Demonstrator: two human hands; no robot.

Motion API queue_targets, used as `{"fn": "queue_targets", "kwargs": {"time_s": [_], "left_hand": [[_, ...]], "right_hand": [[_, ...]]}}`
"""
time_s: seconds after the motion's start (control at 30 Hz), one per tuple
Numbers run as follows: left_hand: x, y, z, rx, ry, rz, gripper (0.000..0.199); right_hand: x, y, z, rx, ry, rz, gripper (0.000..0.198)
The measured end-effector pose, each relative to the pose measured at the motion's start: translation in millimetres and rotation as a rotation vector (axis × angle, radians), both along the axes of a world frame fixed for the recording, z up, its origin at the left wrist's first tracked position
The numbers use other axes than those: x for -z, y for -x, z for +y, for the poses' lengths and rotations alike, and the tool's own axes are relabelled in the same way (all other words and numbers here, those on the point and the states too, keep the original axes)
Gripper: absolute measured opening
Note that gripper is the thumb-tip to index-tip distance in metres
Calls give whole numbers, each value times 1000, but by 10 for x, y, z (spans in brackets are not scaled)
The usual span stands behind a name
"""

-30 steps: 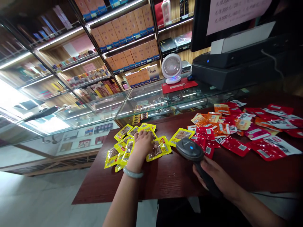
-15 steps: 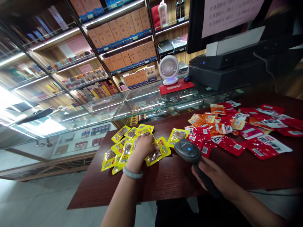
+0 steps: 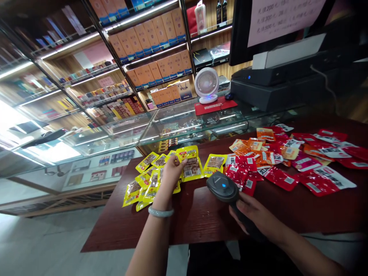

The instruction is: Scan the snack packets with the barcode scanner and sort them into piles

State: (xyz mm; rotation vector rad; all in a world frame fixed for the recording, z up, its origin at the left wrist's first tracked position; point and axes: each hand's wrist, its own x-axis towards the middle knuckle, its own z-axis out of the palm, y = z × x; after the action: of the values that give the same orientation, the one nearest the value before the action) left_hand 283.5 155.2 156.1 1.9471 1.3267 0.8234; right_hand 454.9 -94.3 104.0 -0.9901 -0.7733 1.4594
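Observation:
My left hand, with a pale bangle on its wrist, pinches the left edge of a yellow snack packet. The packet is tilted up, its printed face and barcode turned towards me. Around and under that hand lie several more yellow packets. Another yellow packet rests to the right of the held one. My right hand is wrapped round the handle of a black barcode scanner, whose blue light glows on top. The scanner's head points towards the held packet, a little apart from it.
Red and orange packets are heaped on the right of the dark wooden table. Behind stand a glass display counter, a small white fan on a red mat, and a black monitor. Shelves of boxes line the wall.
My left hand has taken hold of a yellow packet and raised it upright, slightly up and back. The scanner in my right hand has shifted a little left and down.

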Motion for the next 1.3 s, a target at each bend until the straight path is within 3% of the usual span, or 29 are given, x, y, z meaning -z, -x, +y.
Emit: {"fn": "queue_targets", "kwargs": {"time_s": [0.2,0.47,0.63,0.73,0.83,0.9,0.97,1.13,1.3], "left_hand": [[100,-172,-86,65,30,-115,38],[176,-399,-185,87,125,-246,41],[82,-574,-370,376,344,-392,35],[-41,-381,-399,350,146,-141,41],[-145,-2,-341,93,-139,433,41],[-166,219,-291,-42,-199,746,45],[-149,347,-257,-86,-186,914,50],[-91,340,-254,-25,-151,937,44],[-63,230,-331,146,9,511,34]], "right_hand": [[5,63,62,-63,-1,15,50],[-5,42,78,-37,-27,12,45],[32,41,84,36,34,48,45],[53,42,73,45,40,72,42],[69,36,72,43,60,92,42],[81,35,83,49,83,102,44],[95,38,97,47,92,106,44],[121,46,87,23,49,81,41],[34,38,78,-12,8,105,42]]}}
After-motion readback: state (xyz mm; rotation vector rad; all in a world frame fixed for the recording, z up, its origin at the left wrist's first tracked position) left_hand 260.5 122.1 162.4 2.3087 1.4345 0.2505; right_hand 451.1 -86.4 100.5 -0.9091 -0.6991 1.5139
